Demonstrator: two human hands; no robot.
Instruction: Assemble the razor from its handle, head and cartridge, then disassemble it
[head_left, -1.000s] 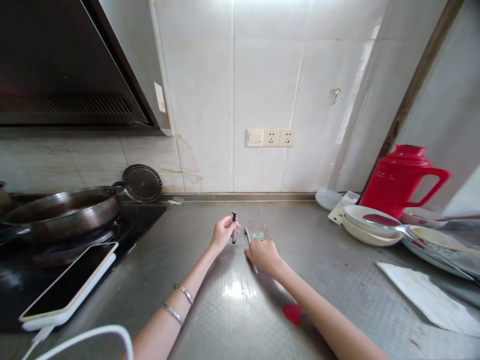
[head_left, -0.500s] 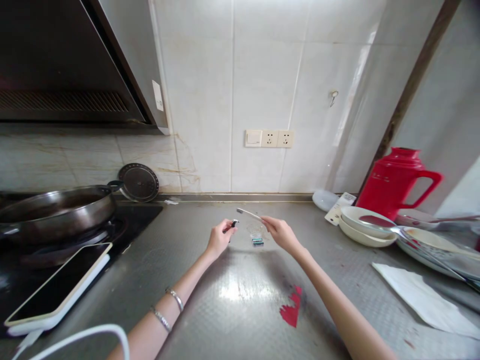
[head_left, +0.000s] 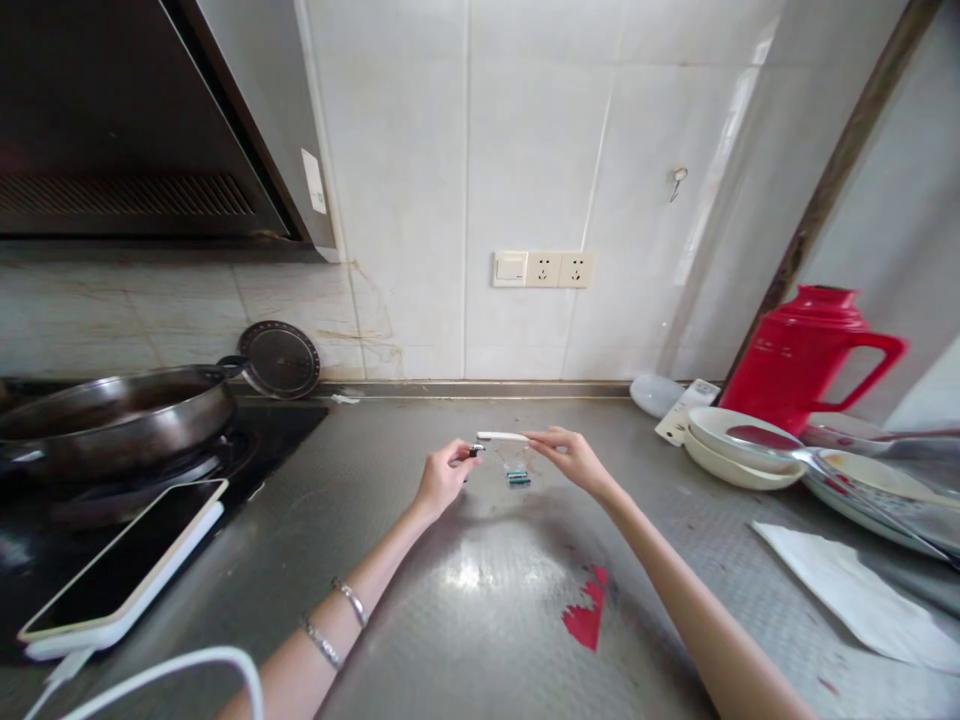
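My left hand (head_left: 444,477) is closed on a small black object with a silvery tip (head_left: 475,451), perhaps a razor. Between the fingers of my right hand (head_left: 571,458) is the end of a thin white toothbrush-like stick (head_left: 504,436), held nearly level. Its dark-bristled end points left and lies just above the silvery tip; whether they touch I cannot tell. Below and between the hands, a small clear pack with teal and dark strips (head_left: 518,478) rests on the metal counter (head_left: 420,620).
A pan (head_left: 120,415) sits on the stove at left, with a phone (head_left: 124,565) and white cable in front. At right are a red thermos (head_left: 799,350), stacked bowls (head_left: 739,455), plates and a white paper (head_left: 855,595). A red scrap (head_left: 585,615) lies near the front.
My right hand has turned the white stick from slanted to nearly level, its bristled end now lower and facing down near the black object. The view has shifted slightly.
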